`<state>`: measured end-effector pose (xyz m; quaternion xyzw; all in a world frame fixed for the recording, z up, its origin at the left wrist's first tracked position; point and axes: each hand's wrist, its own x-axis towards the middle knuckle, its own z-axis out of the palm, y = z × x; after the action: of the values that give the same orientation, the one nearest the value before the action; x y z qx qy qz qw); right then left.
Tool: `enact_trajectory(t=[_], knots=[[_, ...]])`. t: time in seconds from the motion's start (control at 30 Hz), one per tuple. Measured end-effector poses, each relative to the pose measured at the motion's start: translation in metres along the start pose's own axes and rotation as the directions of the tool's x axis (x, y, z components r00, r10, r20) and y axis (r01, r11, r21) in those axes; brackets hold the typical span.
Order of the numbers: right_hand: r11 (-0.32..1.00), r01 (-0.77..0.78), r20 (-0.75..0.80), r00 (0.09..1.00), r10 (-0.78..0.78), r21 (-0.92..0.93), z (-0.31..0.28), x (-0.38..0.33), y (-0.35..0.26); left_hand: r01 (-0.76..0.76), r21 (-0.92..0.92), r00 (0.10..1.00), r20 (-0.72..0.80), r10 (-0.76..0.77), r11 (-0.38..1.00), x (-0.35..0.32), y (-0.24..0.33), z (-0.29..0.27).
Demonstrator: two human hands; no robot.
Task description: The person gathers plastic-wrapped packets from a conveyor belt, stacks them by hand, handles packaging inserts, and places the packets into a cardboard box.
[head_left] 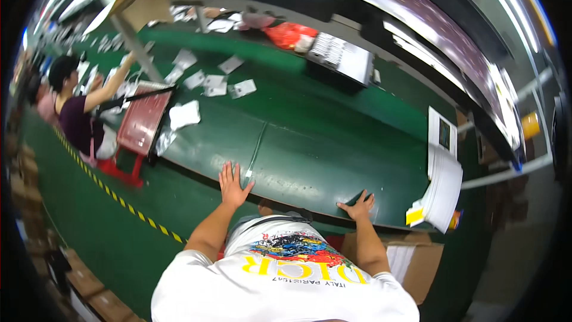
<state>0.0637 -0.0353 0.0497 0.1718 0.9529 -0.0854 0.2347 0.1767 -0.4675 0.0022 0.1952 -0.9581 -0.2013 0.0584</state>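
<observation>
Both my hands rest on the near edge of a long green worktable (292, 149), holding nothing. My left hand (234, 186) lies flat with its fingers spread, beside a thin seam line that crosses the tabletop. Farther right, my right hand (359, 206) also lies palm down, its thumb and fingers apart. To the right of it, at the table's end, stands a stack of white flat sheets or cartons (444, 182) with a yellow patch at one corner. Several flat whitish packets (214, 85) are scattered toward the far left of the table.
A box of grey-white items (341, 59) stands at the back, beside a red plastic bag (290, 36). On the left, a co-worker (80, 107) sits near a red tray-like surface (143, 120). An open cardboard carton (426, 268) is below the table at my right. Overhead shelving runs along the back.
</observation>
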Motion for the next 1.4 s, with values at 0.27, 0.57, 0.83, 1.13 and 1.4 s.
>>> enact_trajectory(t=[0.27,0.57,0.83,1.13,1.4], knots=[[0.988,0.087,-0.037,0.995,-0.093,-0.131,0.017,0.012,0.008,0.745,-0.465,0.386,-0.285,-0.878,0.478,0.023,-0.04,0.007],[0.799,0.601,-0.119,0.793,-0.597,-0.003,-0.01,0.006,-0.095,0.65,-0.758,0.002,0.057,-0.998,-0.042,0.103,-0.126,-0.012],[0.415,0.907,0.022,0.414,-0.91,0.07,-0.036,0.012,-0.302,0.816,-0.569,-0.234,-0.171,-0.957,-0.098,0.122,-0.109,-0.042],[0.071,0.958,0.137,0.113,-0.984,-0.277,-0.012,0.091,-0.539,0.855,-0.508,-0.228,-0.185,-0.956,-0.105,0.132,-0.111,-0.042],[-0.066,0.892,0.443,0.158,-0.882,-0.448,-0.01,0.103,-0.603,0.846,-0.512,-0.235,-0.11,-0.966,-0.147,0.134,-0.112,-0.052]])
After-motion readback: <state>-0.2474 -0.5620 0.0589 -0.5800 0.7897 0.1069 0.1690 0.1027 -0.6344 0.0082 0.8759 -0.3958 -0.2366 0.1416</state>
